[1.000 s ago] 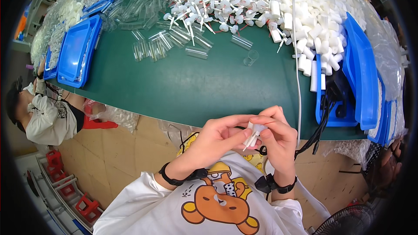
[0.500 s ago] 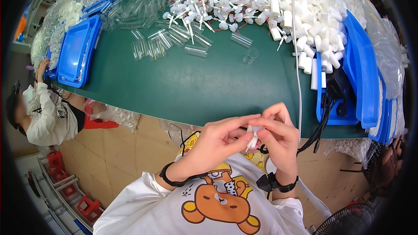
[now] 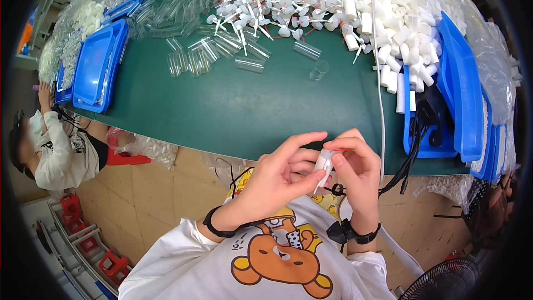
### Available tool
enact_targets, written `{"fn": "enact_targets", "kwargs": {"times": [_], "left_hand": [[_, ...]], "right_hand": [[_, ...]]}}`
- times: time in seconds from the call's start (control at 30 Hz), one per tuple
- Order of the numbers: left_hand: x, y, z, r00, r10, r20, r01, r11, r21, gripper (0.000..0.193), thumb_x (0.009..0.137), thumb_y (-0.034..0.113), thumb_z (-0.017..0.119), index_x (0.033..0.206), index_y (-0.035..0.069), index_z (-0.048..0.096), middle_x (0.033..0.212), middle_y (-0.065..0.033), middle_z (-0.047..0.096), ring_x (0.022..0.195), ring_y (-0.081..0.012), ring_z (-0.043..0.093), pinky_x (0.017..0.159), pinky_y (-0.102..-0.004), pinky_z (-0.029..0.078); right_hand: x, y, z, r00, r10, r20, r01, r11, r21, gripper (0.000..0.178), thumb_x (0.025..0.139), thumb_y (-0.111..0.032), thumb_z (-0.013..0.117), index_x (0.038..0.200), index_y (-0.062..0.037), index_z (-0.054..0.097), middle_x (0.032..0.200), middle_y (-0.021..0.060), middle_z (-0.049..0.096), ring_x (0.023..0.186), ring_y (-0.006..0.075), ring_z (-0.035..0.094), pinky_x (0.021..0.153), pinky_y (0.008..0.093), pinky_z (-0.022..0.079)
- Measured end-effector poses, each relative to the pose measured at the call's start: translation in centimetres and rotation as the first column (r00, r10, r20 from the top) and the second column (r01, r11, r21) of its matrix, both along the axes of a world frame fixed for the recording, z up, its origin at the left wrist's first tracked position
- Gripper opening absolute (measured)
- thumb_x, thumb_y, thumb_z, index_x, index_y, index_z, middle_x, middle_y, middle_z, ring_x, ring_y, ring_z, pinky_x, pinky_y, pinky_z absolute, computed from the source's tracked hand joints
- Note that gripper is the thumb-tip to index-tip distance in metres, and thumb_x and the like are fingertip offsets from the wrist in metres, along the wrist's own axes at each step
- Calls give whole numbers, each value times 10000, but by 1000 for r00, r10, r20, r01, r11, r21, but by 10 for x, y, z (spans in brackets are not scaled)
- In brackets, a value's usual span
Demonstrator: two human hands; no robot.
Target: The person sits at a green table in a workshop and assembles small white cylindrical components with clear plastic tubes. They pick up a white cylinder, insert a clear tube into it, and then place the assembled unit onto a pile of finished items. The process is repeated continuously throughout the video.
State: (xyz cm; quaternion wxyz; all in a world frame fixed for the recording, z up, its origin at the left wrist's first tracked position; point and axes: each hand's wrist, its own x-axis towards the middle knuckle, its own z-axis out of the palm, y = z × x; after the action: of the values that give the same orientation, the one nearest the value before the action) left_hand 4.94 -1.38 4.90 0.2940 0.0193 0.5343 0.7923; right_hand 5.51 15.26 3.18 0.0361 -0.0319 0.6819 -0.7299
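Observation:
Close to my body, at the table's near edge, both hands meet around a small white part with a translucent rounded end and a thin white stem (image 3: 323, 165). My left hand (image 3: 282, 171) pinches its lower side with the thumb, its index finger stretched out above. My right hand (image 3: 358, 164) is closed at the upper end, thumb and index finger on it. Fingers partly hide the part, so its full shape cannot be made out. Similar white stemmed parts (image 3: 261, 3), some with red strands, lie heaped at the far middle of the table.
Clear tubes (image 3: 200, 55) lie left of the heap on the green table (image 3: 233, 111). White cylinders (image 3: 405, 33) are piled at the right, behind a white cable (image 3: 381, 100). Blue trays (image 3: 466, 105) stand right, another blue tray (image 3: 97, 69) left. A co-worker (image 3: 66, 150) sits at the left.
My left index finger has lifted off the part and my fingers have opened somewhat, so more of it shows. The part is turned more upright. The co-worker's arm at the left has shifted.

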Motion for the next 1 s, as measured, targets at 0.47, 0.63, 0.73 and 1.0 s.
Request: {"fn": "enact_targets", "kwargs": {"times": [0.47, 0.63, 0.73, 1.0], "left_hand": [[2, 1, 2, 997, -59, 52, 67, 985, -159, 362, 850, -38, 520, 1187, -50, 389, 960, -158, 615, 857, -172, 625, 738, -274, 520], [3, -2, -7, 983, -58, -173, 14, 970, -244, 337, 813, 30, 608, 1096, -63, 451, 971, -156, 629, 824, -174, 657, 706, -257, 531], [2, -4, -7, 987, -43, -155, 23, 992, -127, 319, 798, -4, 617, 1084, -64, 486, 997, -153, 614, 888, -166, 636, 747, -258, 525], [-1, -10, 1, 993, -108, 39, 102, 988, 120, 394, 767, -80, 612, 1137, -96, 479, 1052, -179, 586, 965, -216, 606, 804, -299, 531]], "right_hand": [[-1, 3, -8, 972, 74, 222, -38, 986, -164, 186, 775, 46, 613, 942, 2, 543, 858, 17, 522, 778, 80, 483, 716, 225, 394], [-1, 7, 0, 959, 54, 277, 14, 971, -239, 180, 802, 22, 586, 981, 23, 576, 878, 37, 529, 784, 88, 481, 722, 232, 398], [0, 11, -7, 987, 72, 142, -39, 973, -226, 175, 811, 17, 565, 982, 38, 593, 907, 73, 538, 798, 108, 493, 720, 236, 404], [3, 13, -15, 997, 80, 12, -70, 930, -362, 175, 817, -29, 568, 969, 52, 599, 936, 106, 540, 818, 138, 483, 707, 264, 402]]}}
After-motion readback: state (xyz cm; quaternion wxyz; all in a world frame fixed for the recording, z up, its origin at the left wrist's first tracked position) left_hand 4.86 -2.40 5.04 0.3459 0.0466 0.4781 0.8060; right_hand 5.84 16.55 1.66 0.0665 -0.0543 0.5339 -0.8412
